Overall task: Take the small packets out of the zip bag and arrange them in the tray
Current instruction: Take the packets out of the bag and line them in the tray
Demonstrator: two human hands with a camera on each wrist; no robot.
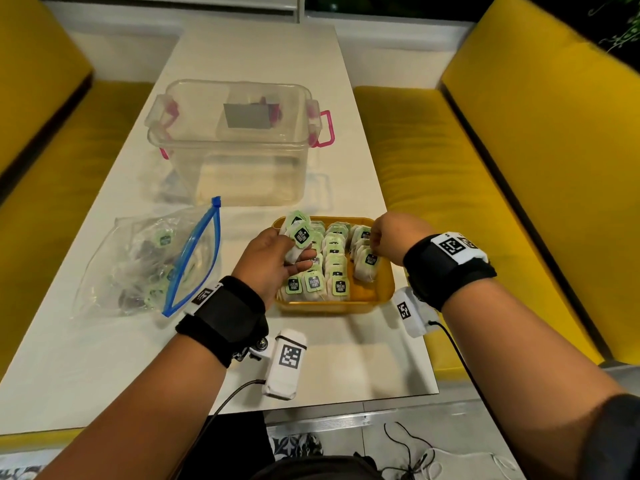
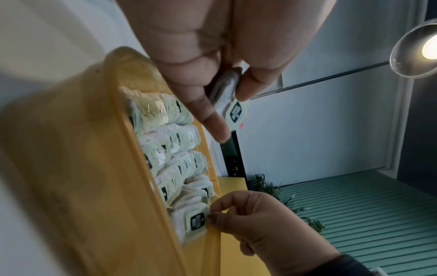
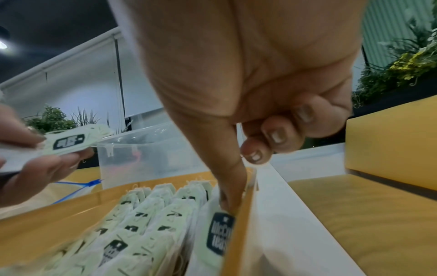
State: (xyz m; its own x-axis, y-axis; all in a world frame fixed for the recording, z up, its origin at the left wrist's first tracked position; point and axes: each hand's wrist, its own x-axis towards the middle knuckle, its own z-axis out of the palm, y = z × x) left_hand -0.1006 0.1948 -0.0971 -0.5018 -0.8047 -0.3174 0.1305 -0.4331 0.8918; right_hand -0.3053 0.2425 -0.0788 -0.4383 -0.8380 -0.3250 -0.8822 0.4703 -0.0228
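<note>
Both forearms extended forward, black band worn on each wrist. Left hand [image 1: 268, 259] held palm-down, fingers curled – small stack pinched between thumb and fingers. Right hand [image 1: 389, 242] curled into loose fist – thumb and forefinger pressed together, pointed downward.

Right hand [image 3: 248, 115], forefinger down on the packet [image 3: 218, 233] against the tray's [image 3: 238, 224] right wall, packet rows filling the tray beside it; left hand [image 3: 28, 158] at left edge pinching packets [image 3: 68, 143]; clear box [image 3: 146, 158] behind.
</note>
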